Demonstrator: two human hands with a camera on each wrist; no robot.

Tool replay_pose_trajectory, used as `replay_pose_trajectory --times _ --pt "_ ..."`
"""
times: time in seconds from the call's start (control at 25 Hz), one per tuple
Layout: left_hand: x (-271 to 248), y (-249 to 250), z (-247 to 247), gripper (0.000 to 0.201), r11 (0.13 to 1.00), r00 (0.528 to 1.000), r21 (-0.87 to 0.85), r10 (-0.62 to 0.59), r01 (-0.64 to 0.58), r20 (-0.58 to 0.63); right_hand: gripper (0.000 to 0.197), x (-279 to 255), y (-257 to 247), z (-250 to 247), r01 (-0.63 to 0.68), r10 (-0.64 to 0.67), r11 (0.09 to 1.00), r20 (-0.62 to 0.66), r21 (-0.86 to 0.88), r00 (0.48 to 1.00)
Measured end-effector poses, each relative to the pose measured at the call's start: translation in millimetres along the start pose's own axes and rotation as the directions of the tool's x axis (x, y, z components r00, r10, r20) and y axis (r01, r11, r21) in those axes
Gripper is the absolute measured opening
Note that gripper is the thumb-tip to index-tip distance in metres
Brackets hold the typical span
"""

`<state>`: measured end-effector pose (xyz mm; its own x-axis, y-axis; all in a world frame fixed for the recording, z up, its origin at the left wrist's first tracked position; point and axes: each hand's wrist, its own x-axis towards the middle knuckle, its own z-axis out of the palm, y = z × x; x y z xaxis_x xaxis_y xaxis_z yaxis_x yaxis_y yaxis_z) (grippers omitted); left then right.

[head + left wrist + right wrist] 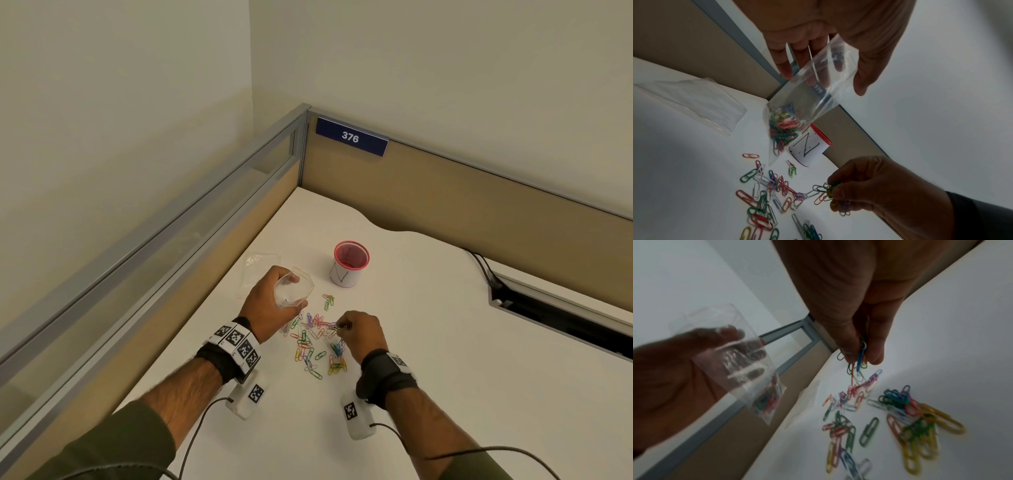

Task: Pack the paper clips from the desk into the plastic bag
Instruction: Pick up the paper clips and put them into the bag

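Bench: white flat bench (445, 342) in a corner of tan partition panels.
Loose clips: coloured wire paper clips (310, 346) lie scattered on the bench between the two wrists, nearest the viewer.
Right hand: the right hand (359, 334) has fingers and thumb pinched together on a small bunch of paper clips (835, 197), just above the scatter.
Left hand: the left hand (274, 301) holds up a small clear plastic bag (807, 100) by its upper part, fingers curled round it; clips already sit in the bag's bottom.
Behind: a flat clear plastic sheet (694, 104) lies by the left partition.
Cup: a red-rimmed mesh cup with white paper wrap (349, 263) stands upright beyond the clips.
Far: blue label reading 376 (351, 137).
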<state>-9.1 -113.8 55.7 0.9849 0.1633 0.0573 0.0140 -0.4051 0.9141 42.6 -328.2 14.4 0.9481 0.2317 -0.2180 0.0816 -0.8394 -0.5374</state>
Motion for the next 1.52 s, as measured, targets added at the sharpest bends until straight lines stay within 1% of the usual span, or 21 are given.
replay_pose_trajectory --times 0.12,0.2,0.32,0.4,0.52,0.64,0.72,0.8,0.92,1.04,1.12,1.24,1.32,1.4,1.44,1.48,1.52 --pt "2.5 -0.2 3.3 0.044 1.000 1.000 -0.003 0.003 -0.003 0.006 0.008 -4.8 -8.5 -16.1 -0.014 0.022 0.988 -0.053 0.156 0.998" --pt "4.2 -0.9 4.7 0.044 1.000 1.000 -0.003 0.004 -0.004 0.010 0.008 -7.7 -19.5 -31.3 0.005 0.020 0.965 -0.093 0.264 0.995" --pt "6.2 -0.7 6.3 0.043 1.000 1.000 0.006 0.009 -0.009 0.008 0.011 -10.8 -41.8 -60.9 0.079 -0.017 0.919 -0.162 0.387 0.987" --pt "7.1 0.0 6.6 0.043 1.000 1.000 0.008 0.017 -0.017 0.006 0.012 -11.4 -57.0 -80.5 0.145 -0.057 0.899 -0.219 0.412 0.974" --pt "8.1 1.8 6.9 0.043 1.000 1.000 0.013 0.021 -0.021 0.011 0.014 -11.7 -77.2 -103.1 0.223 -0.127 0.904 -0.268 0.365 0.955" --pt "8.6 6.9 9.4 0.044 0.999 1.000 0.025 0.024 -0.024 0.017 0.012 -12.8 -99.3 -110.8 0.307 -0.239 0.905 -0.247 0.293 0.939" --pt "9.3 9.7 11.9 0.043 1.000 0.999 0.012 0.022 -0.022 0.028 0.011 -12.9 -113.1 -106.8 0.342 -0.309 0.919 -0.182 0.195 0.933" --pt "10.0 11.8 14.4 0.043 1.000 0.999 0.013 0.004 -0.005 0.041 0.012 -10.5 -123.0 -98.5 0.354 -0.348 0.933 -0.093 0.062 0.933" --pt "11.6 14.4 17.6 0.045 0.999 0.999 0.042 -0.012 0.010 0.035 0.013 -6.1 -132.4 -85.6 0.350 -0.350 0.933 0.017 -0.082 0.937" --pt "14.0 16.1 19.5 0.044 0.999 1.000 0.041 -0.014 0.014 0.013 0.013 -3.8 -137.6 -76.9 0.360 -0.356 0.921 0.056 -0.150 0.933" --pt "15.1 15.0 19.7 0.044 0.999 1.000 0.048 -0.012 0.011 0.007 0.012 -3.8 -138.9 -75.6 0.370 -0.366 0.917 0.057 -0.149 0.929" --pt "13.1 14.1 16.6 0.045 0.999 1.000 0.045 -0.011 0.010 0.012 0.014 -4.8 -138.1 -81.2 0.380 -0.384 0.919 -0.025 -0.103 0.923" --pt "10.5 13.2 13.7 0.043 1.000 1.000 0.023 0.005 -0.005 0.018 0.015 -5.3 -132.8 -89.8 0.395 -0.392 0.919 -0.111 0.006 0.913" --pt "8.0 10.2 9.0 0.042 1.000 1.000 0.003 0.017 -0.017 0.013 0.013 -4.5 -118.1 -97.9 0.389 -0.361 0.913 -0.202 0.123 0.911" --pt "6.6 8.6 6.4 0.042 1.000 1.000 -0.003 0.022 -0.022 0.008 0.013 -1.3 -104.7 -98.1 0.366 -0.330 0.920 -0.224 0.143 0.917" --pt "5.1 6.7 2.8 0.042 1.000 1.000 -0.003 0.026 -0.026 0.002 0.013 3.6 -87.8 -95.3 0.324 -0.292 0.938 -0.223 0.124 0.930" --pt "3.5 3.6 -1.8 0.042 1.000 1.000 -0.002 0.026 -0.026 -0.008 0.014 10.8 -68.2 -88.4 0.260 -0.243 0.963 -0.196 0.069 0.950"
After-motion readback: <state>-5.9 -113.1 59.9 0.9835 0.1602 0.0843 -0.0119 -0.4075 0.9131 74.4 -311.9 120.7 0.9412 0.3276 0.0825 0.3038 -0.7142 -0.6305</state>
